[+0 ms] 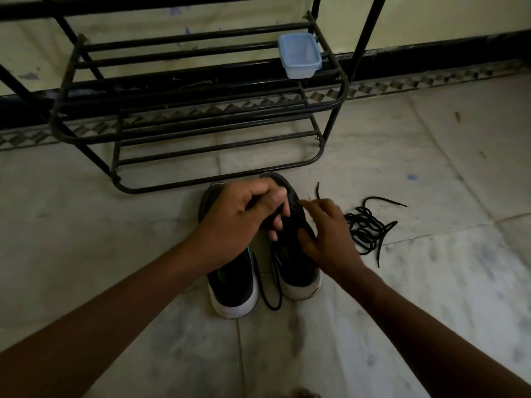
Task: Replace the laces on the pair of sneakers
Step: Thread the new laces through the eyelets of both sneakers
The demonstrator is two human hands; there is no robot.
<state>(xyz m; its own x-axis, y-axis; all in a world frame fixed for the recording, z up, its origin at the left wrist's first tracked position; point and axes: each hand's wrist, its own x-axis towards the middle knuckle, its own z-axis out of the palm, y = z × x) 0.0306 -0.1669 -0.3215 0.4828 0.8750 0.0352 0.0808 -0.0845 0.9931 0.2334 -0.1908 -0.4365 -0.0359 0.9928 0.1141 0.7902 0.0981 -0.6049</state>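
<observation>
Centre frame, two black sneakers (260,271) stand on the floor (431,297), toes pointing up-frame. The left hand (241,222) has its grip curled round a black lace (270,294) over the right-hand sneaker (298,271). The right hand (327,234) rests on that sneaker, its grip too blurred to tell. Spare laces (367,228) lie just right.

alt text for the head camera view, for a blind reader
A left hand grips the black lace of one of two black white-soled sneakers on a pale tiled floor; the right hand touches that shoe. Loose black laces lie beside them, a black metal rack behind.
</observation>
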